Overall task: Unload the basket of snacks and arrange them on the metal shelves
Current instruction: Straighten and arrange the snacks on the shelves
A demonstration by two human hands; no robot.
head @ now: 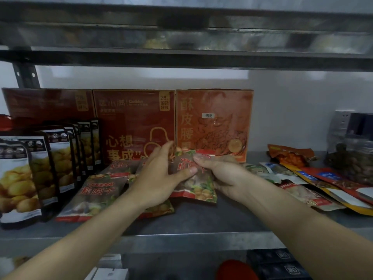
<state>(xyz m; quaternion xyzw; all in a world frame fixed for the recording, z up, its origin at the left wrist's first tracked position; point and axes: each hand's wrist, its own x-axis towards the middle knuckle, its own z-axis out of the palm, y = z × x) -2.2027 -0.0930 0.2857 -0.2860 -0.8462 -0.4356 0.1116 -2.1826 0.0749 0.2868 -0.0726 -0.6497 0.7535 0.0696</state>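
head view: three boxes (pixel 133 122) stand along the back of the metal shelf (pixel 201 221), two dark red and one orange. about seven black-and-white pouches (pixel 60 154) stand in a row at the left, and at least three flat packets (pixel 96 197) lie beside them. a loose pile of mixed packets (pixel 314 184) lies at the right. one held packet (pixel 193 184) stands low on the shelf, just in front of the orange box: brownish film, red bands at top and bottom, red characters, green leaves and yellow-brown fruit printed below. the left hand (pixel 159 174) pinches its left side, thumb on the front, and the right hand (pixel 220 174) grips its right edge with curled fingers.
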